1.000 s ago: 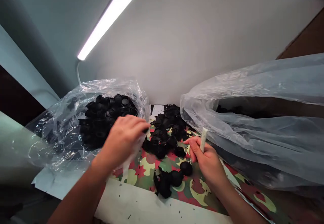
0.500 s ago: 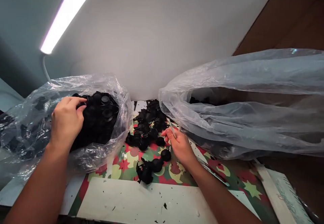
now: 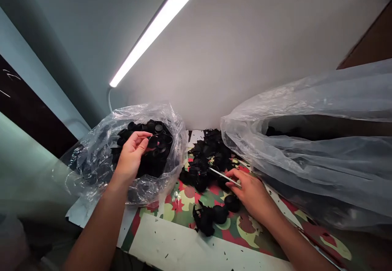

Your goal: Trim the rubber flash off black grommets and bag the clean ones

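My left hand [image 3: 131, 154] is over the mouth of a clear plastic bag [image 3: 176, 169] on the left. Its thumb and forefinger pinch a small round black rubber piece [image 3: 153, 142], hard to tell from the heap of ribbed black pieces [image 3: 156, 160] behind it. My right hand [image 3: 249, 189] grips a thin pale rod [image 3: 221, 174], its tip pointing left toward a pile of black rubber scraps [image 3: 211, 148]. Closer to me, several joined round black pieces [image 3: 219, 213] with ragged edges lie on the patterned cloth [image 3: 183, 199].
A large translucent plastic bag [image 3: 306, 169] lies open on the right, with black pieces inside. Black crumbs dot a white board [image 3: 171, 238] at the front edge. A red-handled tool [image 3: 321, 248] lies near my right forearm. A lit lamp [image 3: 162, 30] hangs above.
The view has swung left, so everything sits farther right. My left hand has shifted over the bag's mouth with its pinch closed. The rod in my right hand has tilted flatter, pointing left.
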### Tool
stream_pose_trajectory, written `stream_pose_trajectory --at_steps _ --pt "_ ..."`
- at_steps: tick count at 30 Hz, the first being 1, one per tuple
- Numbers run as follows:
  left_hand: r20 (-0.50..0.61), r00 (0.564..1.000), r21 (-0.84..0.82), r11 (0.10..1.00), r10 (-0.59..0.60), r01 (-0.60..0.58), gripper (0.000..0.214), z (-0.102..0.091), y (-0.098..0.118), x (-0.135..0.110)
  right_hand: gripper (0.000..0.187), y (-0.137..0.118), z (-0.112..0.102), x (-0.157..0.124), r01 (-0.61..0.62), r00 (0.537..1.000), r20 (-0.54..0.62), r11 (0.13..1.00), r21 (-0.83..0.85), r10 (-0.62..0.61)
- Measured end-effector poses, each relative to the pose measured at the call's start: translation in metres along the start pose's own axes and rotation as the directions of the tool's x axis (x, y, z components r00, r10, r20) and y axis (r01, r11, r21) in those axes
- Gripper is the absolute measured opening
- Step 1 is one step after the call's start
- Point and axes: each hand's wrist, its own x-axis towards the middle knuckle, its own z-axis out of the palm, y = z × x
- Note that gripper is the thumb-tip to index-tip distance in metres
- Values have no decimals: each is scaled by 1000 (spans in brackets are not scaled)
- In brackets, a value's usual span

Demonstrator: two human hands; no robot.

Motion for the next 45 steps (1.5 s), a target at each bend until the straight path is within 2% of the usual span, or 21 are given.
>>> stream_pose_trajectory --at_steps 1,2,4,5,7,9,11,13,14,15,16,17,19,21,26,31,34,36,38,41,45 --pt "-68 993 212 974 91 -75 14 -2 -3 4 6 -1 -2 1 -15 1000 -4 1000 -1 15" --pt "-115 975 426 896 190 -125 10 -5 -7 8 6 -2 -5 3 -31 999 -13 999 9 31" --pt "-121 934 719 678 336 -151 9 -13 -14 15 7 -7 -10 6 -65 996 -52 996 63 68" --pt "-93 927 785 600 363 -157 11 -16 -17 19 9 -10 -13 7 -90 992 -84 990 109 99" --pt "-31 923 815 543 385 -199 14 -20 -22 26 14 -16 -18 11 -135 973 -152 960 244 175" --pt "-13 898 779 567 441 -268 13 -16 -23 29 21 -22 -21 15 -114 956 -202 903 415 213" --pt "-2 878 698 629 479 -341 8 0 -17 27 25 -28 -22 17 -81 947 -229 854 513 227" --pt "75 903 546 740 424 -393 3 26 -9 16 24 -33 -21 17 -52 943 -250 838 543 221" --pt "149 924 428 819 352 -381 8 42 -5 8 22 -36 -20 17 -33 942 -263 839 543 208" --pt "252 936 290 904 245 -315 16 58 -3 -2 20 -38 -18 16 -7 943 -278 843 538 185" --pt "371 921 148 971 122 -188 24 75 -2 -13 16 -40 -16 15 28 943 -295 846 532 154" --pt "476 879 16 999 37 -51 33 90 -3 -23 12 -42 -14 15 69 944 -310 851 521 113" --pt "554 832 -172 973 -36 156 48 113 -9 -42 3 -45 -10 14 145 945 -325 862 485 25" --pt "542 838 -281 926 -62 251 55 126 -18 -54 6 -46 -6 16 199 947 -319 868 454 -50" --pt "440 894 -392 877 -87 278 55 125 -31 -60 13 -47 2 20 316 933 -302 844 433 -194" --pt "475 873 -367 876 -112 312 50 122 -34 -61 22 -52 4 8 427 865 -379 879 213 -328" --pt "480 865 -342 877 -147 339 39 122 -33 -65 20 -57 3 -2 470 842 -380 866 168 -383" --pt "484 861 -362 861 -154 357 33 120 -30 -66 15 -62 3 -8 417 866 -395 878 235 -306" --pt "487 861 -394 844 -145 365 30 119 -28 -66 7 -66 3 -11 291 923 -350 887 358 -161" --pt "504 855 -422 829 -122 367 30 118 -28 -66 26 -71 3 -12 96 985 -172 866 490 -12" --pt "549 824 -503 732 -139 459 37 121 -32 -68 37 -74 1 -11 7 995 -86 802 597 55"
